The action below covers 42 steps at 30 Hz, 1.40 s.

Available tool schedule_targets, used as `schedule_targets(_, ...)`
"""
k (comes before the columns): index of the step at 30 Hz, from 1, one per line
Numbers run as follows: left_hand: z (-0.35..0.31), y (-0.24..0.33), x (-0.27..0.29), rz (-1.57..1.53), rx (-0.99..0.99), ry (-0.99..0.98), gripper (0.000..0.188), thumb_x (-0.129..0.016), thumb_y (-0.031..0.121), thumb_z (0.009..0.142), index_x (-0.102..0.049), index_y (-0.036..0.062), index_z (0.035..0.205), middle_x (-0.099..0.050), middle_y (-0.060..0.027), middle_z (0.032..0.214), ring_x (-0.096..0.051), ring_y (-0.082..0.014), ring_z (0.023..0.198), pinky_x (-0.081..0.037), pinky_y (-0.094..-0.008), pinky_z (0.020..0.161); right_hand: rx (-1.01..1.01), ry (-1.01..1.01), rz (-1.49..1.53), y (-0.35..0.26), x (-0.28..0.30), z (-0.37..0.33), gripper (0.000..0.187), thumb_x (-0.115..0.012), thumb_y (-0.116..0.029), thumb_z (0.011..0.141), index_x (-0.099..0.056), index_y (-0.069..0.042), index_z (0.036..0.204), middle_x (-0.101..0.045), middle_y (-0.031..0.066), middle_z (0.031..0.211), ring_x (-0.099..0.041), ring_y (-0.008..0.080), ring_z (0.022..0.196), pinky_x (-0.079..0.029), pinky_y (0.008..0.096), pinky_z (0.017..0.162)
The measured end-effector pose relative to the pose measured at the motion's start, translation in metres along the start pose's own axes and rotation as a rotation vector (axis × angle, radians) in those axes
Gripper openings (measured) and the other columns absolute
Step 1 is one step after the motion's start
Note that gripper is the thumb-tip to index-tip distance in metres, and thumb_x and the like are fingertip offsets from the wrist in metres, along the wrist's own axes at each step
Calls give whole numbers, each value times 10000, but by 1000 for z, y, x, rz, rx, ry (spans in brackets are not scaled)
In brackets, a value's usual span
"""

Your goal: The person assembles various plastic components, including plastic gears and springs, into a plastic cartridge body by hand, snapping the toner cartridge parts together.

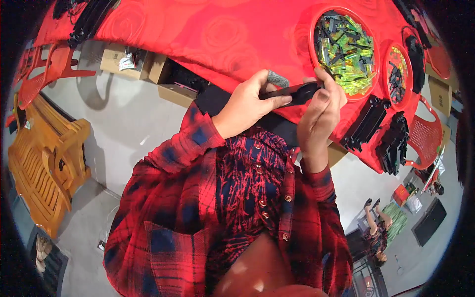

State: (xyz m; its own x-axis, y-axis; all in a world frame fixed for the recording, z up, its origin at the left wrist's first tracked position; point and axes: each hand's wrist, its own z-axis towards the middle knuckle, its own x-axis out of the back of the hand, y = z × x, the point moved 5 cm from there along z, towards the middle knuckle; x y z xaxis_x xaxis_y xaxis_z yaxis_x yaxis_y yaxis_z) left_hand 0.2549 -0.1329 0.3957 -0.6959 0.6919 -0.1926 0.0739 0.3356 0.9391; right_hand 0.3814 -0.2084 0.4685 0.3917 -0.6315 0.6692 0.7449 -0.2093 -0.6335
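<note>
A long black plastic piece (297,92) is held between my two hands, just over the near edge of the red-covered table. My left hand (243,108) pinches its left end between thumb and fingers. My right hand (321,111) has its fingers curled round the right end, hiding part of it. Against the fingers of my left hand is a grey fuzzy pad (278,79). Right beyond my right hand stands a red round basket (313,47) full of small yellow-green clear pieces and black pieces (346,54).
A smaller red basket (408,79) of similar parts stands farther right. Stacks of black strips (366,123) lie near the table's right edge, more (91,20) at the far left. Cardboard boxes (175,94) sit below the table. Around are a wooden chair (49,158), red plastic chairs (426,129) and another person (377,230).
</note>
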Motion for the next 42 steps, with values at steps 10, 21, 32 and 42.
schedule_targets(10, -5, -6, -6, -104, 66, -45, 371, -732, 88, 895, -507, 35, 1186, -588, 22, 862, -543, -62, 787, -447, -231, 693, 112, -40, -82, -17, 10, -4, 232, -498, -173, 1020, -609, -9, 1140, -682, 101, 949, -614, 279, 867, -379, 443, 922)
schedule_targets(21, 11, 12, 11, -236, 163, -354, 620, -381, 569, 1034, -554, 56, 1338, -641, -27, 1071, -587, -96, 943, -480, -269, 843, -264, -11, 297, 31, -1, 18, 320, -406, -198, 1079, -639, 18, 1117, -555, 29, 844, -474, 122, 776, -407, 261, 718)
schedule_targets(32, 7, 2, 10, -416, 354, -416, 687, -335, 592, 1030, -544, 19, 1348, -695, -112, 1050, -681, -197, 914, -557, -329, 811, -380, -68, 382, 57, -12, 13, 390, -384, -264, 1096, -640, 30, 1106, -503, -24, 848, -421, 80, 770, -378, 241, 691)
schedule_targets(42, 5, 5, 14, -404, 350, -383, 710, -370, 626, 1007, -567, 27, 1334, -706, -167, 1070, -685, -223, 959, -547, -324, 822, -467, -111, 513, 64, -21, 10, 490, -348, -355, 1100, -623, 47, 1161, -675, 92, 883, -586, 122, 817, -467, 280, 812)
